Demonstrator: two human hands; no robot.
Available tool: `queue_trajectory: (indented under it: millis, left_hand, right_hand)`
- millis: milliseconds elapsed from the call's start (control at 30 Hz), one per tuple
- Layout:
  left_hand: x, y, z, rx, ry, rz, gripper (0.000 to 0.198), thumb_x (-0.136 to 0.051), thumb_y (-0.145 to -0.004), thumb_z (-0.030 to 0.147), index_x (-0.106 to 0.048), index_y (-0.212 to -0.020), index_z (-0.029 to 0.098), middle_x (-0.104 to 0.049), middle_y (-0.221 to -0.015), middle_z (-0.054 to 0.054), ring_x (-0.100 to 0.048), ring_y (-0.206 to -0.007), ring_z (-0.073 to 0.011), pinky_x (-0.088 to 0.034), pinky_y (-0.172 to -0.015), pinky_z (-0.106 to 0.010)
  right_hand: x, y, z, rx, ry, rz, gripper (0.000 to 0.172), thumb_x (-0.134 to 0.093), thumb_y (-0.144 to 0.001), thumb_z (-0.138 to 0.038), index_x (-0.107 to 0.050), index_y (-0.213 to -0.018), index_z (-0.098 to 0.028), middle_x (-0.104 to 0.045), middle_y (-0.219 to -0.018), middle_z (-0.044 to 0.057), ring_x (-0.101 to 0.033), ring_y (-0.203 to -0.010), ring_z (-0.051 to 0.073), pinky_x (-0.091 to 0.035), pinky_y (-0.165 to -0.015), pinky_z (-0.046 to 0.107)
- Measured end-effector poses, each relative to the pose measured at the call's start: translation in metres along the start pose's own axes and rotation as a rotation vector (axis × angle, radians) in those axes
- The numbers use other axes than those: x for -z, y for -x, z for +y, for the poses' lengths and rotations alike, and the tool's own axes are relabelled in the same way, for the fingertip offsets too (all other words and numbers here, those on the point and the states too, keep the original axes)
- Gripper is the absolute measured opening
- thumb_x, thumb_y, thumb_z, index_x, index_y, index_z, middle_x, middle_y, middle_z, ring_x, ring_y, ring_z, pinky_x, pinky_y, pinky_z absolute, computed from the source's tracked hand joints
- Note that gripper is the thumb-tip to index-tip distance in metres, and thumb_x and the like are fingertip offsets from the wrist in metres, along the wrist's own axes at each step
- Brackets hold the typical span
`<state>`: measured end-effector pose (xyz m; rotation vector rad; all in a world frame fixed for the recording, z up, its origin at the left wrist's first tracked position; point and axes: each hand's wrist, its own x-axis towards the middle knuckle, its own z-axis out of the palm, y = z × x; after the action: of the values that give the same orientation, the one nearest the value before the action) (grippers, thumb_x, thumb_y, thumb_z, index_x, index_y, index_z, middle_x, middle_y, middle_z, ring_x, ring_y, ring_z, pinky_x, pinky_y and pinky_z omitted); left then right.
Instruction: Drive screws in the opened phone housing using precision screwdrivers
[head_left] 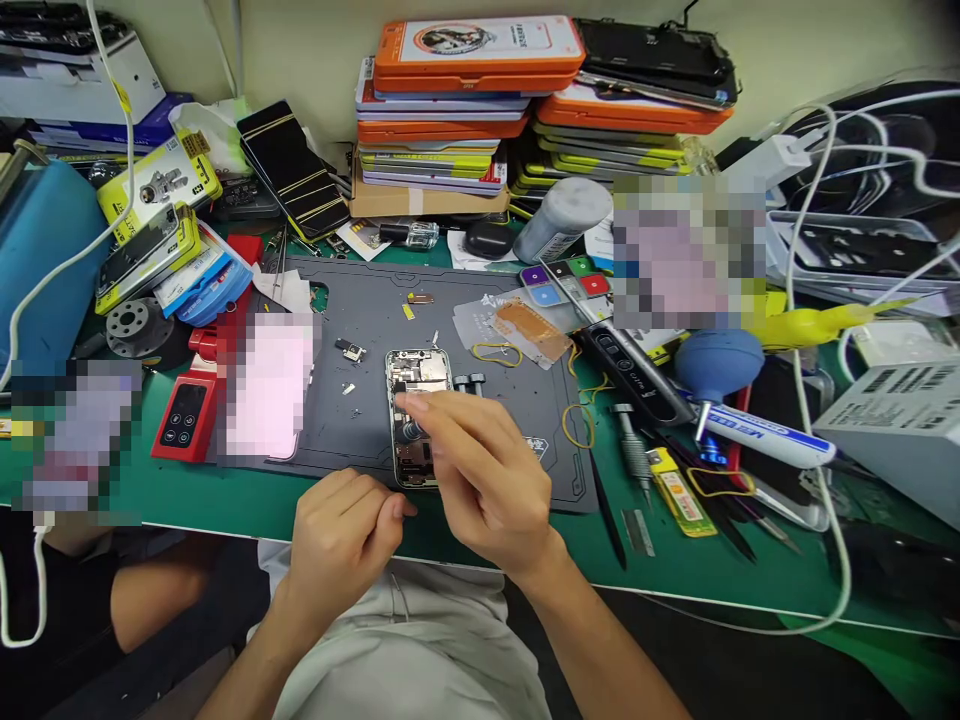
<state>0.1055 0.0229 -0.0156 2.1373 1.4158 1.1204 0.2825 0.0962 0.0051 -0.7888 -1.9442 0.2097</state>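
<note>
An opened phone body (415,385) lies lengthwise on the dark grey work mat (375,330), its insides showing. My right hand (480,480) hovers over the phone's lower half, fingers drawn together in a pinch near its middle; what they hold is too small to make out. My left hand (341,535) rests curled at the mat's near edge, its fingertips touching the phone's bottom end. A small loose part (350,350) and tiny screws lie on the mat to the phone's left.
Stacked orange and yellow boxes (465,90) stand at the back. A red device (184,415) sits left of the mat. A blue air blower (716,365), a dark electric screwdriver (637,370), tweezers, blades and white cables crowd the right side. Yellow rubber bands (577,420) lie on the mat.
</note>
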Motion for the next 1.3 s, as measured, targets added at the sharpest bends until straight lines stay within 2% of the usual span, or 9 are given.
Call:
queue_trajectory:
  millis: [133,233,367,500,633,833,1067,1200,1300]
  left_hand:
    - [0.000,0.000,0.000,-0.008,0.002,0.006,0.035,-0.051,-0.115,0.014,-0.072,-0.089,0.023,-0.075,-0.074,0.002,-0.063,-0.067,-0.0152,-0.044,-0.067,-0.033]
    - [0.001,0.000,0.000,-0.001,0.001,0.002,0.034,-0.051,-0.115,0.014,-0.072,-0.089,0.023,-0.076,-0.075,0.002,-0.064,-0.067,-0.0150,-0.045,-0.068,-0.033]
    - [0.001,-0.001,0.001,0.008,0.005,-0.003,0.034,-0.051,-0.115,0.013,-0.071,-0.090,0.022,-0.078,-0.077,0.002,-0.066,-0.069,-0.0145,-0.047,-0.068,-0.033]
    - [0.001,-0.001,0.001,-0.003,0.002,0.001,0.035,-0.050,-0.115,0.014,-0.072,-0.089,0.023,-0.078,-0.076,0.002,-0.066,-0.068,-0.0145,-0.047,-0.067,-0.033]
    - [0.001,0.000,0.000,0.000,0.000,-0.001,0.036,-0.050,-0.115,0.013,-0.073,-0.089,0.023,-0.077,-0.075,0.002,-0.066,-0.068,-0.0146,-0.047,-0.067,-0.034]
    - [0.002,0.000,0.000,0.000,-0.010,-0.004,0.035,-0.050,-0.114,0.012,-0.072,-0.089,0.023,-0.077,-0.075,0.002,-0.066,-0.068,-0.0146,-0.047,-0.067,-0.033]
    - [0.003,0.000,-0.001,0.005,-0.018,-0.004,0.037,-0.049,-0.115,0.014,-0.073,-0.089,0.023,-0.076,-0.074,0.002,-0.066,-0.068,-0.0148,-0.048,-0.067,-0.034]
    - [0.003,-0.001,0.000,-0.005,-0.028,0.009,0.036,-0.050,-0.114,0.013,-0.072,-0.088,0.023,-0.077,-0.075,0.002,-0.066,-0.067,-0.0142,-0.048,-0.066,-0.033]
    - [0.004,-0.002,0.000,-0.003,-0.018,0.022,0.035,-0.050,-0.114,0.011,-0.073,-0.089,0.022,-0.077,-0.075,0.002,-0.068,-0.068,-0.0134,-0.050,-0.066,-0.032]
  right_hand:
    - [0.000,0.000,-0.001,-0.022,0.065,0.034,0.071,-0.065,-0.100,-0.001,-0.060,-0.163,-0.034,-0.078,-0.097,0.001,-0.074,-0.088,0.019,-0.063,-0.084,0.036]
    - [0.000,0.000,0.000,-0.012,0.055,0.035,0.072,-0.064,-0.100,0.001,-0.059,-0.163,-0.032,-0.079,-0.105,0.002,-0.075,-0.095,0.020,-0.062,-0.089,0.037]
    - [0.000,0.000,0.001,-0.018,0.060,0.033,0.071,-0.063,-0.100,0.003,-0.061,-0.161,-0.034,-0.076,-0.098,0.000,-0.073,-0.088,0.018,-0.062,-0.084,0.034]
    - [0.000,0.000,0.001,-0.010,0.051,0.041,0.067,-0.064,-0.100,0.004,-0.064,-0.156,-0.032,-0.079,-0.106,0.002,-0.076,-0.097,0.018,-0.063,-0.089,0.035]
    - [-0.001,-0.001,0.000,-0.032,0.050,0.036,0.064,-0.065,-0.102,0.000,-0.065,-0.155,-0.035,-0.077,-0.097,-0.001,-0.075,-0.086,0.017,-0.063,-0.082,0.034]
    - [-0.002,0.000,0.001,-0.020,0.010,0.047,0.071,-0.065,-0.100,0.002,-0.062,-0.160,-0.035,-0.080,-0.103,0.001,-0.077,-0.092,0.019,-0.063,-0.085,0.035]
    - [-0.002,-0.004,-0.001,-0.041,0.009,0.044,0.067,-0.065,-0.103,-0.001,-0.063,-0.160,-0.035,-0.080,-0.098,0.000,-0.076,-0.085,0.017,-0.062,-0.081,0.034]
    - [0.002,-0.002,-0.001,-0.042,-0.049,0.117,0.058,-0.067,-0.103,-0.003,-0.069,-0.152,-0.033,-0.083,-0.100,0.001,-0.078,-0.087,0.018,-0.064,-0.080,0.034]
    - [0.011,0.002,0.011,-0.244,-0.155,0.286,0.047,-0.073,-0.102,-0.011,-0.075,-0.144,-0.034,-0.085,-0.105,0.001,-0.080,-0.091,0.019,-0.065,-0.082,0.034]
